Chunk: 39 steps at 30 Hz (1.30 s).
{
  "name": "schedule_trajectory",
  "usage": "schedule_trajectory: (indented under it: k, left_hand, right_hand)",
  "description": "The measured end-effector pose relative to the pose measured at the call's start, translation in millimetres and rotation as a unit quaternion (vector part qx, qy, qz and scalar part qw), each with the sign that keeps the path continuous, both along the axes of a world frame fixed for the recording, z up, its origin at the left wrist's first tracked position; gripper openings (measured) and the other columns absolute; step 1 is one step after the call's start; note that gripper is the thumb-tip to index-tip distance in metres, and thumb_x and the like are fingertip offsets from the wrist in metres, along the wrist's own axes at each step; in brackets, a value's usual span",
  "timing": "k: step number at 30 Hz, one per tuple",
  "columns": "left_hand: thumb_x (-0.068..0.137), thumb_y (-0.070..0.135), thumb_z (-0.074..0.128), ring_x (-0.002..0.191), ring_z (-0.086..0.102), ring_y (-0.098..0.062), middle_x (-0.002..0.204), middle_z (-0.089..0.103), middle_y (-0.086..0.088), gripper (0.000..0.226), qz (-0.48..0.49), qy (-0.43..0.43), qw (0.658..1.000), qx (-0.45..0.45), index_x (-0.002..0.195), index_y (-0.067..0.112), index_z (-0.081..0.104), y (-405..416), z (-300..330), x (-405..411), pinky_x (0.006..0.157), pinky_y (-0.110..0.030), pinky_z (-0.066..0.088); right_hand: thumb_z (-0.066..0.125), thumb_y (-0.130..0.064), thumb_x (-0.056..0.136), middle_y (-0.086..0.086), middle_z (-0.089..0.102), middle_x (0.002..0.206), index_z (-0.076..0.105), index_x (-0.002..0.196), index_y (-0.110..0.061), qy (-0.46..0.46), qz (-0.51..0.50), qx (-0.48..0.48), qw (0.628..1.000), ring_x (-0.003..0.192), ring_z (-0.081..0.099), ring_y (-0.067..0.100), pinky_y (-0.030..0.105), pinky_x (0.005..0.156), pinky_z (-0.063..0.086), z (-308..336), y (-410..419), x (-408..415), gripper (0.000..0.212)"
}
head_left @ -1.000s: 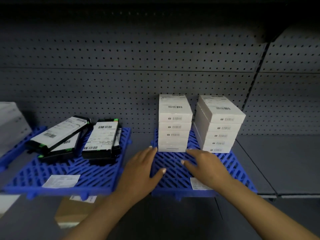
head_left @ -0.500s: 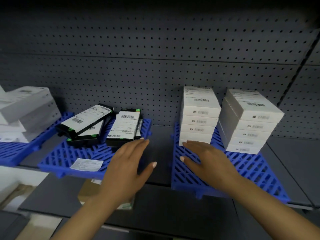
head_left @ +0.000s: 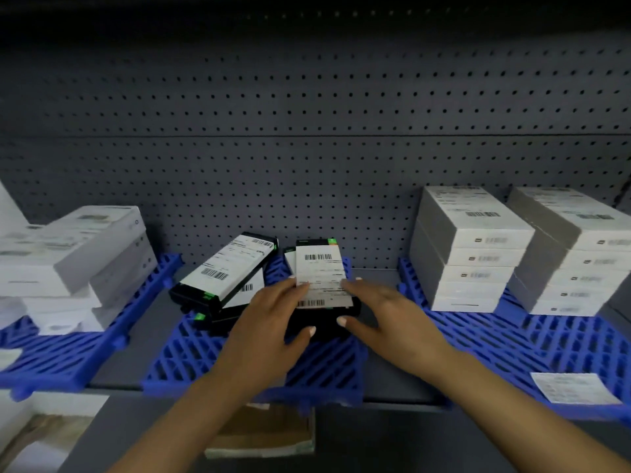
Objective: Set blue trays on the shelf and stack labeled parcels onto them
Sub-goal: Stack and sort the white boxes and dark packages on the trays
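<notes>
Both my hands bracket the black labelled parcel (head_left: 322, 285) on the middle blue slatted plastic tray (head_left: 191, 353): left hand (head_left: 269, 322) and right hand (head_left: 386, 315), fingers spread, touch its side edges. Bare tray lies toward me; grey shelf (head_left: 382, 370) strips separate neighbouring trays.

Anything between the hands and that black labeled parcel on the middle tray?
Nothing visible. The left hand and right hand already flank the black parcel on the middle blue tray, fingers touching its label edges.
</notes>
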State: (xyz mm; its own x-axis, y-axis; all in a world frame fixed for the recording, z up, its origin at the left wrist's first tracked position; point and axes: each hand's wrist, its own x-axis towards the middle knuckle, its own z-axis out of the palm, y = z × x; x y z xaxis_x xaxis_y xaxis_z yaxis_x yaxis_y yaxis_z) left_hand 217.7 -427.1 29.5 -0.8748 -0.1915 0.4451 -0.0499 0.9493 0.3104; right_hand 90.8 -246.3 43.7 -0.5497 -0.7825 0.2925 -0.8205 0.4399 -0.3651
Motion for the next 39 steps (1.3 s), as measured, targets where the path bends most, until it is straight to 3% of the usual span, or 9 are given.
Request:
schedule_trajectory:
  k: [3, 7, 12, 17, 22, 28, 34, 36, 39]
  left_hand:
    - [0.089, 0.041, 0.058, 0.137, 0.026, -0.018, 0.151, 0.028, 0.001, 0.059, -0.039, -0.032, 0.999, 0.015, 0.143, 0.027, 0.037, -13, -4, -5, 0.111, -0.033, 0.029]
    - [0.093, 0.036, 0.055, 0.141, 0.015, -0.016, 0.156, 0.013, 0.005, 0.059, -0.07, -0.058, 0.995, 0.032, 0.145, 0.04, 0.026, -27, -8, -12, 0.112, -0.032, 0.022]
    - [0.091, 0.033, 0.059, 0.132, 0.032, -0.019, 0.146, 0.039, 0.001, 0.063, -0.103, -0.041, 0.994, 0.022, 0.145, 0.036, 0.027, -34, -11, -15, 0.109, -0.03, 0.024]
    - [0.089, 0.04, 0.059, 0.12, 0.042, -0.014, 0.13, 0.052, 0.01, 0.07, -0.097, -0.034, 0.995, -0.003, 0.147, 0.039, 0.019, -33, -12, -23, 0.107, -0.034, 0.026]
    - [0.09, 0.047, 0.054, 0.117, 0.045, -0.011, 0.122, 0.057, 0.014, 0.073, -0.059, -0.066, 0.996, -0.024, 0.147, 0.044, 0.009, -28, -14, -29, 0.114, -0.037, 0.014]
    - [0.089, 0.048, 0.056, 0.105, 0.053, -0.012, 0.102, 0.063, 0.011, 0.073, -0.04, -0.067, 0.996, -0.042, 0.147, 0.042, 0.012, -26, -11, -30, 0.114, -0.038, 0.015]
    - [0.089, 0.045, 0.057, 0.092, 0.057, -0.014, 0.089, 0.063, 0.009, 0.075, -0.032, -0.081, 0.993, -0.078, 0.148, 0.039, 0.012, -26, -7, -30, 0.116, -0.042, 0.014]
    - [0.087, 0.05, 0.057, 0.093, 0.057, -0.014, 0.09, 0.064, 0.01, 0.077, -0.03, -0.084, 0.992, -0.093, 0.148, 0.038, 0.01, -25, -6, -31, 0.116, -0.041, 0.008]
    - [0.086, 0.053, 0.058, 0.094, 0.058, -0.015, 0.089, 0.066, 0.009, 0.079, -0.029, -0.086, 0.99, -0.106, 0.147, 0.037, 0.011, -22, -6, -34, 0.115, -0.04, 0.005]
  right_hand:
    - [0.054, -0.051, 0.089, -0.004, 0.03, 0.153, 0.023, 0.148, -0.034, -0.024, -0.005, 0.005, 1.0, 0.138, 0.031, 0.013, 0.026, 0.109, 0.033, -11, -14, 0, 0.069]
    - [0.057, -0.045, 0.09, -0.006, 0.039, 0.148, 0.023, 0.148, -0.033, -0.054, -0.007, -0.017, 0.998, 0.129, 0.041, 0.01, 0.022, 0.104, 0.037, -15, -18, 2, 0.068]
    - [0.054, -0.042, 0.092, -0.002, 0.028, 0.154, 0.018, 0.149, -0.036, -0.075, -0.027, -0.022, 0.997, 0.141, 0.023, 0.008, 0.022, 0.112, 0.024, -21, -21, 4, 0.067]
    - [0.054, -0.036, 0.094, 0.0, 0.051, 0.139, 0.025, 0.148, -0.033, -0.04, -0.059, 0.003, 0.997, 0.118, 0.052, 0.015, 0.024, 0.095, 0.043, -15, -23, -6, 0.061]
    - [0.059, -0.03, 0.093, 0.001, 0.057, 0.131, 0.034, 0.145, -0.03, -0.052, -0.064, -0.028, 0.996, 0.114, 0.054, 0.015, 0.02, 0.092, 0.042, -15, -21, -9, 0.057]
    - [0.067, -0.021, 0.087, -0.005, 0.062, 0.123, 0.045, 0.14, -0.025, -0.08, -0.071, -0.092, 0.99, 0.1, 0.057, 0.0, -0.001, 0.081, 0.036, -15, -24, -10, 0.057]
    - [0.073, -0.017, 0.081, -0.003, 0.063, 0.121, 0.032, 0.144, -0.034, -0.104, -0.046, -0.071, 0.991, 0.106, 0.061, 0.007, 0.017, 0.094, 0.047, -24, -18, -10, 0.077]
    - [0.073, -0.023, 0.082, -0.002, 0.065, 0.118, 0.03, 0.144, -0.038, -0.086, -0.05, -0.068, 0.993, 0.103, 0.063, 0.007, 0.022, 0.092, 0.049, -26, -17, -10, 0.077]
    - [0.07, -0.031, 0.084, -0.003, 0.067, 0.111, 0.026, 0.145, -0.038, -0.058, -0.063, -0.038, 0.996, 0.096, 0.064, 0.008, 0.017, 0.082, 0.048, -24, -16, -8, 0.076]
